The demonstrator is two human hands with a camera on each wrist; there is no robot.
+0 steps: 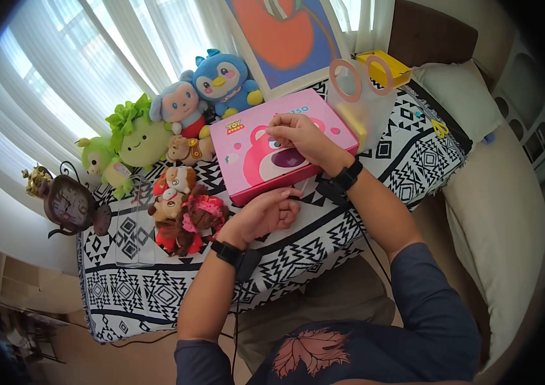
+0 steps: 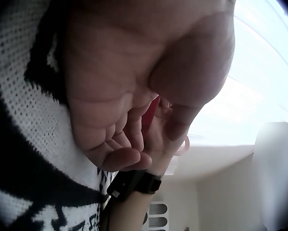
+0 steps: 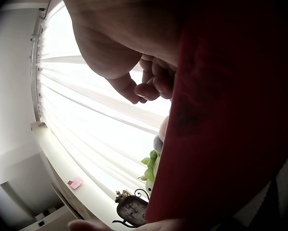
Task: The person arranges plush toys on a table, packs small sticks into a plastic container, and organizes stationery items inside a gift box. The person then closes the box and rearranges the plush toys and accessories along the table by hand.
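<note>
A pink Toy Story box [image 1: 240, 151] with a bear face on its lid lies on the patterned cloth. My right hand [image 1: 307, 139] is over the lid, its fingers loosely bent and nothing visible between them. In the right wrist view the box's dark red side [image 3: 221, 134] stands right beside that hand. My left hand [image 1: 264, 216] rests low by the box's front edge, palm turned inward and fingers loosely bent around nothing. The left wrist view shows its palm [image 2: 129, 62] close to the cloth, with the right hand's wristband [image 2: 134, 185] beyond.
Several plush toys [image 1: 137, 138] line the window side, with small brown and red ones [image 1: 189, 215] left of the box. A clock [image 1: 70, 202] stands far left. Right of the box are a clear bag with pink ring handles [image 1: 345, 80], a yellow tray [image 1: 400, 72] and yellow scissors [image 1: 440, 129].
</note>
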